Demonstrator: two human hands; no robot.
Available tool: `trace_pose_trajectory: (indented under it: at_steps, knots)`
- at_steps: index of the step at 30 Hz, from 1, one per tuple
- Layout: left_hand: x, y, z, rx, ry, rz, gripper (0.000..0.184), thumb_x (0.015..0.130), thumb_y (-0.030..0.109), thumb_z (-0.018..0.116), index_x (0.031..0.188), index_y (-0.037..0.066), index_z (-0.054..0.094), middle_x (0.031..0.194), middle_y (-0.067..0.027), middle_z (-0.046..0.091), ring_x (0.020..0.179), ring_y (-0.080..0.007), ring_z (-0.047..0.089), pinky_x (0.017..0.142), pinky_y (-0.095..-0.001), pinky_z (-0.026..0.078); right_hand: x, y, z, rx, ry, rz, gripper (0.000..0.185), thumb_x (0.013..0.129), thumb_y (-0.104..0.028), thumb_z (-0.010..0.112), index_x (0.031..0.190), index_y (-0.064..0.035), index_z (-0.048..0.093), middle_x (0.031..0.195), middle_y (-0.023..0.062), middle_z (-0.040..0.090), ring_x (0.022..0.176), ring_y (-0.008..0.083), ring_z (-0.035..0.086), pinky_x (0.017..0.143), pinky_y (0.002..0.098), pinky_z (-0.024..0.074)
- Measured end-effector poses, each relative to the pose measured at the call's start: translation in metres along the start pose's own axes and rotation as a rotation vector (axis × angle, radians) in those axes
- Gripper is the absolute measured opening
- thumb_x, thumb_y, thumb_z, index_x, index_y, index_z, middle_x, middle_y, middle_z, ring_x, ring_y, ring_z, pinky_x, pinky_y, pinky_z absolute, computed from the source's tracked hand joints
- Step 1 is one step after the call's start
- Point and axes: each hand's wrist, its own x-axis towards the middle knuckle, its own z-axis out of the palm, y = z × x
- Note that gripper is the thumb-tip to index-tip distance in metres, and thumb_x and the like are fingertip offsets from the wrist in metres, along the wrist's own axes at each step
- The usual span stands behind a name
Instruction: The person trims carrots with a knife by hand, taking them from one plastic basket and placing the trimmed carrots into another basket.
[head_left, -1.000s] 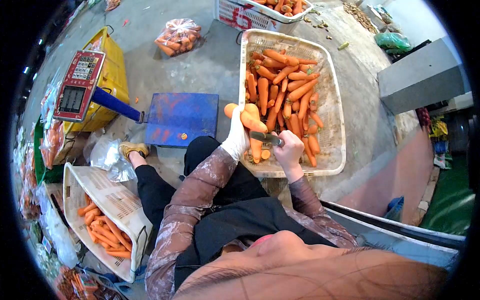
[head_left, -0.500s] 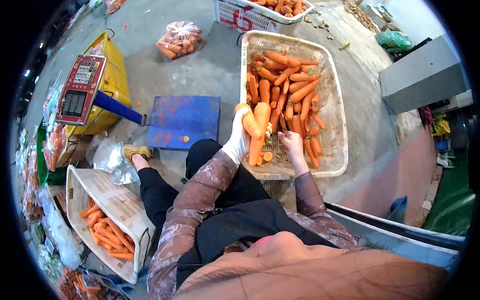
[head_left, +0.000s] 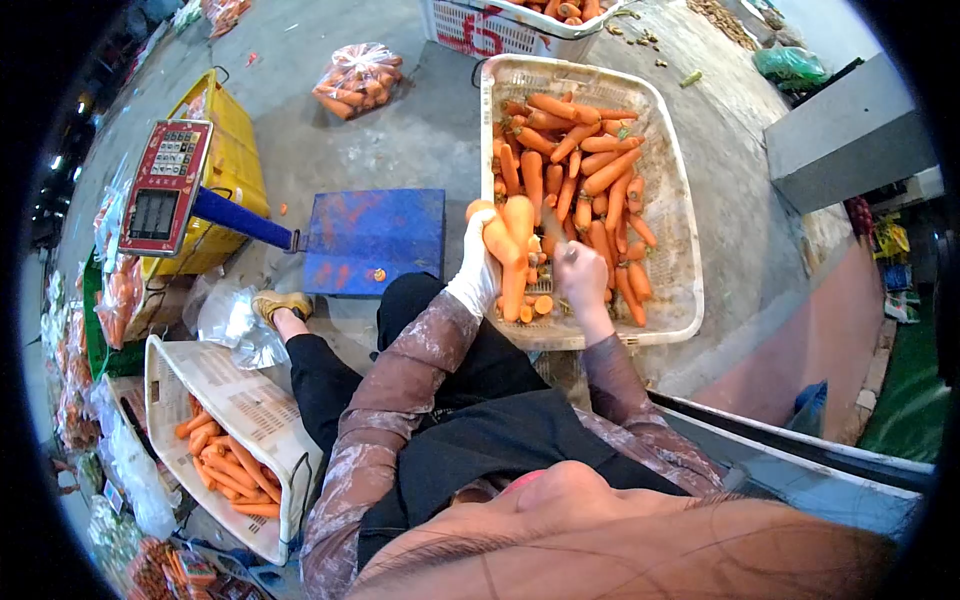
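My left hand [head_left: 476, 272], in a white glove, is closed around a couple of large carrots [head_left: 514, 255] over the near left side of a shallow white plastic crate [head_left: 684, 240]. My bare right hand [head_left: 584, 278] grips a knife [head_left: 557, 228], its blade blurred and pointing away from me, close to the right of the held carrots. Many whole carrots [head_left: 610, 178] lie in the crate beyond both hands. Several cut carrot ends [head_left: 543, 304] lie below the held carrots.
A blue scale platform [head_left: 375, 240] with a red display [head_left: 165, 190] stands at left, before a yellow bin [head_left: 240, 170]. A tilted white crate [head_left: 225, 395] holds carrots. A bag of carrots [head_left: 358, 82] sits on the floor. Another carrot crate [head_left: 480, 30] stands behind.
My right hand has lifted slightly, and the knife blade now shows beside the held carrots. More cut ends are visible in the crate. The left hand keeps its hold.
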Motion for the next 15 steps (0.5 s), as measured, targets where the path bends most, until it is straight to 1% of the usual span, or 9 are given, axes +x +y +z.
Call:
trace_pose_trajectory:
  at_steps: [1, 3, 4, 5, 7, 8, 12, 14, 15]
  knots:
    - [0.000, -0.003, -0.002, -0.005, 0.003, -0.001, 0.075, 0.073, 0.061, 0.050, 0.117, 0.000, 0.046, 0.088, -0.0183, 0.058, 0.069, -0.0311, 0.058, 0.058, -0.0420, 0.051, 0.013, 0.023, 0.003, 0.182, -0.249, 0.260, 0.031, 0.083, -0.029, 0.061, 0.074, 0.0003, 0.062, 0.064, 0.0167, 0.061, 0.063, 0.0345, 0.061, 0.055, 0.0389, 0.0459]
    - [0.004, 0.003, -0.001, -0.315, -0.396, -0.178, 0.080, 0.071, 0.059, 0.053, 0.122, -0.002, 0.043, 0.092, -0.0169, 0.057, 0.071, -0.0295, 0.058, 0.057, -0.0400, 0.051, 0.018, 0.043, 0.003, -0.109, -0.259, 0.212, 0.032, 0.082, -0.032, 0.062, 0.077, -0.0001, 0.064, 0.060, 0.0171, 0.058, 0.057, 0.0292, 0.059, 0.055, 0.0378, 0.0442]
    - [0.006, 0.009, 0.001, -0.308, -0.398, -0.170, 0.080, 0.071, 0.059, 0.053, 0.122, -0.002, 0.043, 0.092, -0.0169, 0.057, 0.071, -0.0295, 0.058, 0.057, -0.0400, 0.051, 0.016, 0.044, 0.001, 0.164, -0.249, 0.329, 0.037, 0.084, -0.028, 0.064, 0.065, 0.0033, 0.054, 0.050, 0.0061, 0.047, 0.048, 0.0115, 0.043, 0.047, 0.0325, 0.0367]
    - [0.004, 0.009, 0.001, -0.302, -0.463, -0.130, 0.081, 0.069, 0.058, 0.055, 0.123, -0.002, 0.043, 0.094, -0.0162, 0.056, 0.075, -0.0284, 0.057, 0.061, -0.0385, 0.050, 0.014, 0.047, 0.001, 0.167, -0.257, 0.335, 0.037, 0.084, -0.028, 0.064, 0.065, 0.0033, 0.054, 0.050, 0.0061, 0.047, 0.048, 0.0115, 0.043, 0.047, 0.0325, 0.0367]
    - [-0.006, 0.006, 0.002, -0.292, -0.587, -0.067, 0.084, 0.067, 0.055, 0.058, 0.126, -0.002, 0.041, 0.100, -0.0147, 0.053, 0.083, -0.0262, 0.055, 0.070, -0.0355, 0.048, 0.005, 0.042, -0.008, 0.236, -0.121, 0.165, 0.038, 0.084, -0.027, 0.065, 0.063, 0.0017, 0.052, 0.049, 0.0023, 0.045, 0.049, 0.0085, 0.038, 0.046, 0.0306, 0.0340]
    - [-0.009, 0.007, 0.005, -0.314, -0.577, -0.052, 0.085, 0.067, 0.055, 0.057, 0.127, -0.002, 0.041, 0.099, -0.0135, 0.054, 0.082, -0.0257, 0.055, 0.069, -0.0356, 0.048, 0.003, 0.043, -0.006, 0.317, -0.091, 0.119, 0.040, 0.084, -0.028, 0.065, 0.062, 0.0010, 0.050, 0.049, 0.0016, 0.043, 0.050, 0.0078, 0.037, 0.046, 0.0307, 0.0331]
    - [-0.014, 0.011, 0.009, -0.274, -0.541, -0.031, 0.088, 0.068, 0.056, 0.059, 0.133, 0.002, 0.035, 0.102, -0.0118, 0.051, 0.083, -0.0231, 0.052, 0.069, -0.0324, 0.047, -0.002, 0.040, -0.005, 0.394, -0.140, 0.133, 0.040, 0.084, -0.027, 0.066, 0.062, 0.0011, 0.049, 0.049, 0.0023, 0.042, 0.050, 0.0089, 0.037, 0.046, 0.0305, 0.0327]
    - [-0.015, 0.021, 0.005, -0.154, -0.465, 0.069, 0.088, 0.069, 0.057, 0.057, 0.133, 0.000, 0.035, 0.100, -0.0112, 0.051, 0.081, -0.0228, 0.054, 0.067, -0.0325, 0.047, 0.005, 0.046, -0.008, 0.202, -0.162, 0.110, 0.039, 0.082, -0.025, 0.068, 0.061, 0.0009, 0.048, 0.051, 0.0010, 0.045, 0.050, 0.0087, 0.037, 0.046, 0.0286, 0.0327]
    - [-0.024, 0.030, 0.001, -0.058, -0.446, 0.178, 0.085, 0.070, 0.058, 0.056, 0.129, -0.001, 0.038, 0.101, -0.0111, 0.052, 0.080, -0.0218, 0.054, 0.066, -0.0320, 0.047, 0.010, 0.064, -0.001, 0.261, -0.131, 0.190, 0.038, 0.080, -0.025, 0.070, 0.059, -0.0010, 0.050, 0.052, -0.0002, 0.048, 0.049, 0.0089, 0.040, 0.047, 0.0292, 0.0346]
